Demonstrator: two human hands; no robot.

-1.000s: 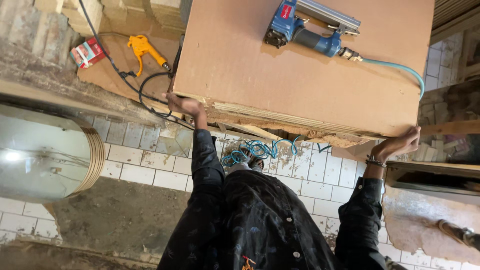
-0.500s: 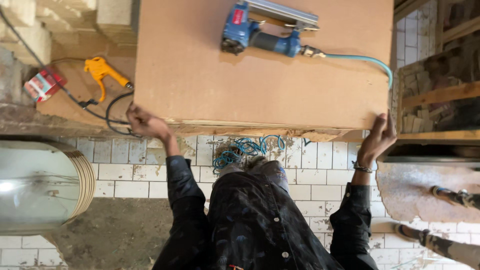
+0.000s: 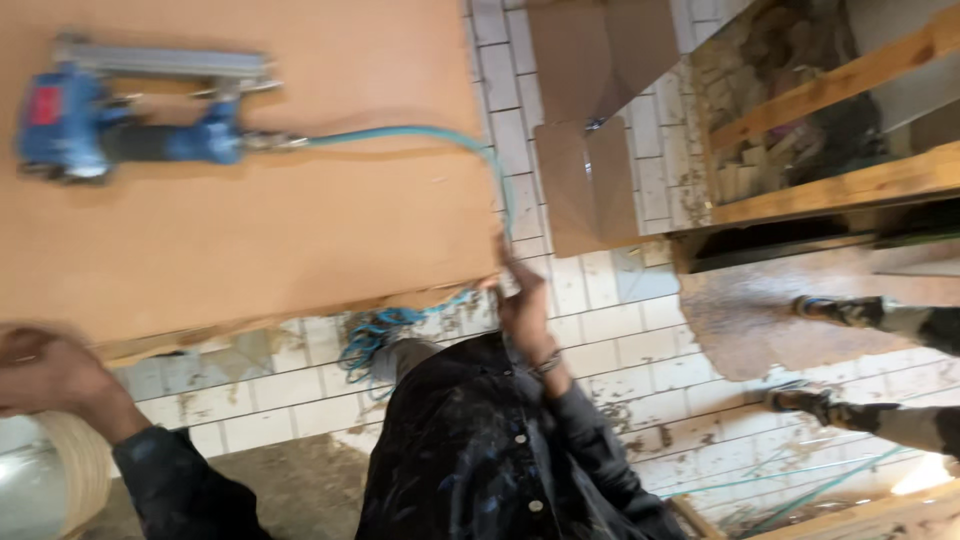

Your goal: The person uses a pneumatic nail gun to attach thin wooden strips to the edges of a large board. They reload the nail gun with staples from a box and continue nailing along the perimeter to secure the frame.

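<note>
- Since earlier, the view swung right; large flat brown fibreboard panel (image 3: 250, 230) now fills the left.
- Left hand (image 3: 45, 370) and right hand (image 3: 522, 300) each grip its near edge.
- One blue pneumatic nail gun (image 3: 120, 125) lies on top.

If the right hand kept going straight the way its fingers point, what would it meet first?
Likely the near right corner of the flat brown board: the right hand already sits against it. Motion blur hides the exact contact.

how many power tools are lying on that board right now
1: a blue pneumatic nail gun lies on the brown board, upper left, its teal air hose trailing right. Others may sit outside the frame.
</note>
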